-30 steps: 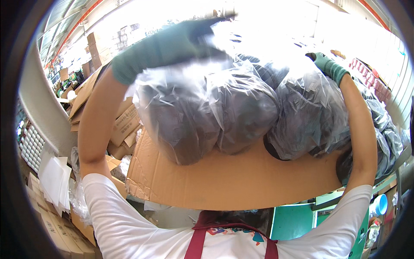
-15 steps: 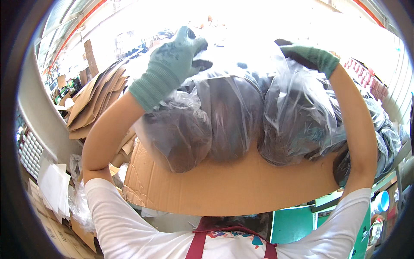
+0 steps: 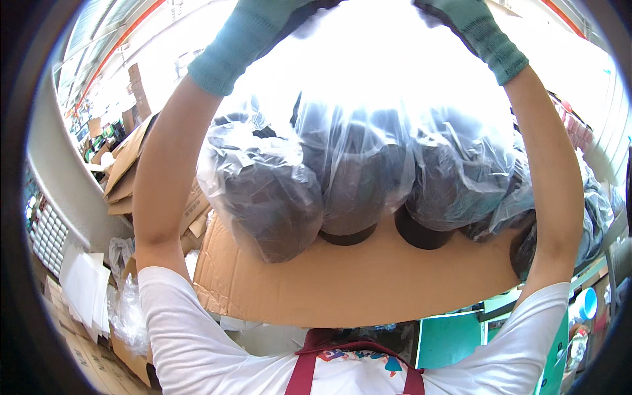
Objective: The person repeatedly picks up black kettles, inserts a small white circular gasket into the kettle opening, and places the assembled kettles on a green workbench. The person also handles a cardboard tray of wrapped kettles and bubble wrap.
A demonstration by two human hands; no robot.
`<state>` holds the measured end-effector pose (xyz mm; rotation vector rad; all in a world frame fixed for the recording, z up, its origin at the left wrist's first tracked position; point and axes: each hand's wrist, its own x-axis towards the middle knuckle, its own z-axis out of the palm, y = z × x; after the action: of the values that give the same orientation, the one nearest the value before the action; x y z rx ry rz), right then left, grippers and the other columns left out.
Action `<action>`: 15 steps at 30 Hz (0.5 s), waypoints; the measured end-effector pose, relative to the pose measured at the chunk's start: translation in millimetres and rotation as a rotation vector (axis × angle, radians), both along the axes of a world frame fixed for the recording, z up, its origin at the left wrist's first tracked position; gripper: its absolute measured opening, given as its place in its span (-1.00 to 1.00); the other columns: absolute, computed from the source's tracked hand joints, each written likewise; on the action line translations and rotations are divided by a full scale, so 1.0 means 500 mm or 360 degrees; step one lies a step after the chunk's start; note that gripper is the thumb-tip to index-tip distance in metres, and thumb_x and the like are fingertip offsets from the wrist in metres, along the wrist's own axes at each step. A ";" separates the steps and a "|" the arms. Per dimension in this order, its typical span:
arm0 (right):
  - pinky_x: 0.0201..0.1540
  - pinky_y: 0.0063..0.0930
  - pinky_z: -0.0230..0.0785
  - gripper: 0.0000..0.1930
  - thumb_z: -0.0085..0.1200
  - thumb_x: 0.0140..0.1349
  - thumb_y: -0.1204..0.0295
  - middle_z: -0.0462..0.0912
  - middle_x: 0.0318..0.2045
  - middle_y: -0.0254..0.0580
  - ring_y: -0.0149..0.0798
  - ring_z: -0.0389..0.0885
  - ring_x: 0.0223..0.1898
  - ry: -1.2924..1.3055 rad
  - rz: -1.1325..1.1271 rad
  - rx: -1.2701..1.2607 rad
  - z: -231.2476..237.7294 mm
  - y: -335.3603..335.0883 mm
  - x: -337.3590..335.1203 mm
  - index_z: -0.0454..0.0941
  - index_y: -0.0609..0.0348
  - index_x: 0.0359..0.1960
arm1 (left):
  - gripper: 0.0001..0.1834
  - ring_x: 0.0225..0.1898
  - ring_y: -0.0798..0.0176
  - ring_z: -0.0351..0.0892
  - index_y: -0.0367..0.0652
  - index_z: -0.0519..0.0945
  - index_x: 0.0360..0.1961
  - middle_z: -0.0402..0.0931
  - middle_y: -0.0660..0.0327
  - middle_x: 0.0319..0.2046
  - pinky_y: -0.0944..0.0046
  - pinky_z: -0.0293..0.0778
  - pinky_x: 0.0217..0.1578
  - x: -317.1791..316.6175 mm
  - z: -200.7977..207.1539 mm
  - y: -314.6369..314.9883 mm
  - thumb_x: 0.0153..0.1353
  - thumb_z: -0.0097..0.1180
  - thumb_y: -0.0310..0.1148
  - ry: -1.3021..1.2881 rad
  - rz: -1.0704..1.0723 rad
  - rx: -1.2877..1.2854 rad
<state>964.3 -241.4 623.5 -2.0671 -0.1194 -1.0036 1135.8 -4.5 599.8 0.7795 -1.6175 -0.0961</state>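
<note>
Both my hands are raised at the top edge in pale green gloves with dark palms. My left hand [image 3: 266, 29] and my right hand [image 3: 464, 26] are curled at either side of a clear plastic bag [image 3: 355, 125], which stretches upward between them. Glare and the picture's edge hide most of the fingertips. Inside the bag are rounded dark objects whose kind I cannot make out. Below its raised lower edge, two dark bottoms [image 3: 424, 230] show bare. Another bagged dark bundle [image 3: 263, 197] sits at the left, nearest my left forearm.
The bundles rest on a brown cardboard sheet [image 3: 355, 289] in front of me. Folded cartons [image 3: 128, 164] lean at the left, above white papers [image 3: 85, 289] and crumpled clear film [image 3: 131, 322]. More bagged items [image 3: 592, 204] lie at the right, near a blue-rimmed cup [image 3: 584, 305].
Both hands have moved up and away from me, toward the top edge. The plastic has been drawn upward, baring the two dark bottoms.
</note>
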 end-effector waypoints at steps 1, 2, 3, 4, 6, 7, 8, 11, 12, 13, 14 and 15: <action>-0.08 -0.47 0.52 -0.65 0.19 0.13 0.63 0.68 -0.25 -0.22 -0.32 0.67 -0.14 0.0011 0.0146 -0.0020 -0.007 0.088 -0.006 0.58 0.31 0.00 | -0.26 -0.02 0.19 0.64 -0.28 0.30 0.31 0.54 0.07 0.03 0.33 0.56 -0.05 -0.027 0.006 -0.010 0.08 0.32 -0.64 -0.0321 0.0319 0.0054; -0.08 -0.52 0.51 -0.68 0.19 0.16 0.59 0.69 -0.27 -0.25 -0.35 0.67 -0.16 -0.0200 0.0482 -0.0124 0.005 0.080 0.003 0.60 0.31 -0.02 | -0.35 -0.15 0.31 0.65 -0.28 0.41 0.24 0.60 0.14 -0.08 0.39 0.54 -0.15 -0.069 0.014 -0.042 0.11 0.36 -0.53 -0.0641 0.0559 0.0040; -0.02 -0.55 0.48 -0.61 0.18 0.19 0.59 0.67 -0.13 -0.23 -0.38 0.65 -0.12 -0.0147 0.0006 -0.0677 0.026 0.096 -0.005 0.54 0.30 0.10 | -0.42 -0.25 0.38 0.64 -0.28 0.49 0.18 0.63 0.19 -0.15 0.42 0.51 -0.23 -0.105 0.017 -0.065 0.12 0.39 -0.44 -0.1061 0.0803 -0.0150; -0.01 -0.55 0.48 -0.59 0.17 0.20 0.59 0.66 -0.09 -0.23 -0.38 0.64 -0.11 0.0002 0.0343 -0.0421 0.024 0.096 -0.032 0.53 0.29 0.12 | -0.50 -0.34 0.44 0.57 -0.26 0.59 0.04 0.65 0.23 -0.24 0.42 0.47 -0.31 -0.115 0.013 -0.058 0.11 0.43 -0.27 -0.0407 0.0954 0.0647; -0.02 -0.52 0.50 -0.64 0.13 0.25 0.58 0.67 -0.04 -0.21 -0.35 0.65 -0.09 0.0141 0.0650 -0.0079 0.013 0.103 -0.097 0.54 0.26 0.10 | -0.60 -0.41 0.38 0.58 -0.24 0.65 -0.10 0.65 0.26 -0.39 0.33 0.50 -0.36 -0.112 0.004 -0.039 0.09 0.42 -0.25 -0.0383 0.1031 0.0493; -0.06 -0.49 0.51 -0.68 0.16 0.18 0.52 0.70 -0.14 -0.19 -0.29 0.67 -0.13 0.0254 0.0697 0.0274 0.003 0.125 -0.148 0.59 0.26 0.00 | -0.59 -0.43 0.31 0.62 -0.23 0.65 -0.11 0.65 0.24 -0.43 0.27 0.53 -0.36 -0.077 0.007 -0.051 0.06 0.43 -0.24 -0.0320 0.1254 0.0601; -0.10 -0.46 0.58 -0.63 0.09 0.25 0.53 0.67 -0.08 -0.12 -0.30 0.69 -0.18 0.0182 0.0443 -0.0169 0.004 0.031 -0.184 0.51 0.26 0.11 | -0.59 -0.43 0.20 0.64 -0.23 0.65 -0.15 0.65 0.19 -0.46 0.20 0.54 -0.35 0.021 0.032 -0.061 0.03 0.42 -0.22 -0.0844 0.1700 -0.0451; 0.06 -0.33 0.55 -0.49 0.15 0.26 0.43 0.63 0.08 -0.06 -0.18 0.67 -0.06 0.0910 -0.0650 -0.0842 -0.022 -0.106 -0.286 0.45 0.20 0.26 | -0.57 -0.34 -0.06 0.68 -0.17 0.62 -0.19 0.66 0.00 -0.39 0.02 0.57 -0.27 0.120 0.101 0.056 -0.01 0.41 -0.13 -0.1084 0.2754 -0.1074; 0.15 -0.29 0.50 -0.46 0.20 0.23 0.38 0.62 0.13 -0.05 -0.12 0.66 0.01 0.1385 -0.0991 -0.1034 -0.043 -0.126 -0.310 0.46 0.17 0.27 | -0.57 -0.33 -0.07 0.68 -0.15 0.63 -0.17 0.67 0.00 -0.38 0.02 0.58 -0.26 0.150 0.109 0.078 -0.02 0.43 -0.15 -0.0895 0.2829 -0.1226; 0.22 -0.27 0.44 -0.45 0.23 0.19 0.36 0.62 0.15 -0.02 -0.07 0.65 0.03 0.1770 -0.1174 -0.1244 -0.093 -0.156 -0.336 0.49 0.14 0.25 | -0.60 -0.31 -0.09 0.68 -0.16 0.64 -0.18 0.67 -0.01 -0.37 0.01 0.58 -0.26 0.179 0.126 0.103 -0.01 0.42 -0.20 -0.0859 0.2681 -0.1564; 0.16 -0.28 0.46 -0.52 0.22 0.18 0.29 0.67 0.05 -0.06 -0.06 0.66 0.00 0.1734 -0.1130 -0.1275 -0.140 -0.172 -0.377 0.57 0.08 0.16 | -0.60 -0.30 -0.09 0.68 -0.17 0.64 -0.17 0.67 -0.01 -0.36 0.01 0.59 -0.25 0.142 0.147 0.119 -0.01 0.42 -0.21 -0.0980 0.2575 -0.1551; 0.10 -0.28 0.48 -0.58 0.22 0.18 0.21 0.72 -0.05 -0.11 -0.06 0.67 -0.04 0.1768 -0.1103 -0.1301 -0.187 -0.192 -0.399 0.64 0.01 0.07 | -0.60 -0.29 -0.09 0.69 -0.17 0.65 -0.16 0.67 -0.01 -0.35 0.01 0.59 -0.25 0.135 0.121 0.093 -0.01 0.41 -0.23 -0.1040 0.2447 -0.1497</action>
<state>764.7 -337.3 530.0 -3.2275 0.9500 0.0544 1203.5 41.9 660.2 1.0980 -0.9763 1.9973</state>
